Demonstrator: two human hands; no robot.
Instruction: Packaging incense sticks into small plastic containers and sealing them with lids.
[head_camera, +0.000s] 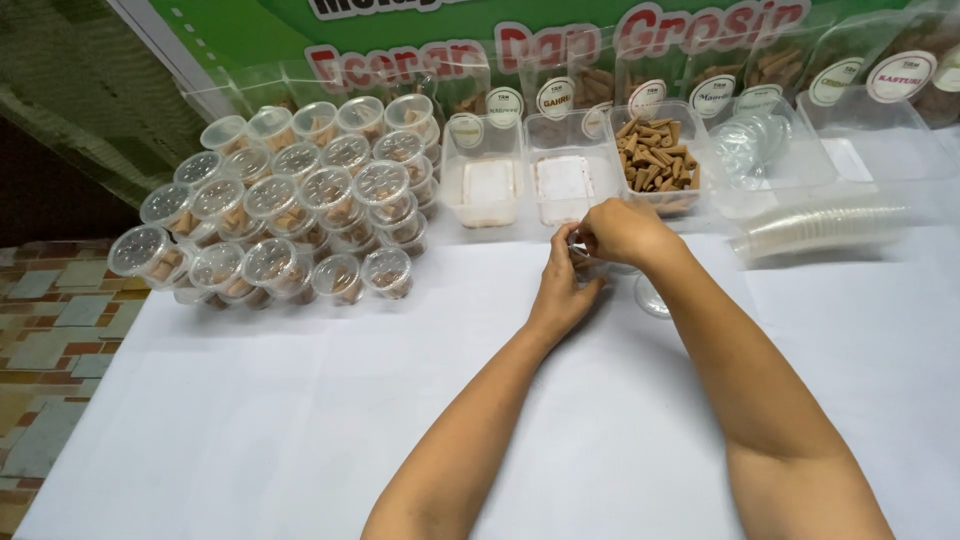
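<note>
Small clear cup (590, 265) sits pinched between both hands' fingers (563, 248).

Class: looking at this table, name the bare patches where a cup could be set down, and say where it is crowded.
Bare white table lies before the stacked lidded cups and right of the right hand. Crowded: the back row of trays, the lying cup stack, and around the left hand.

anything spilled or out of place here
Nothing spilled. The one oddity: the stack of empty cups lies on its side on the white sheet, not upright. The lidded cups are stacked neatly. Both hands, left and right, work at a small cup.
</note>
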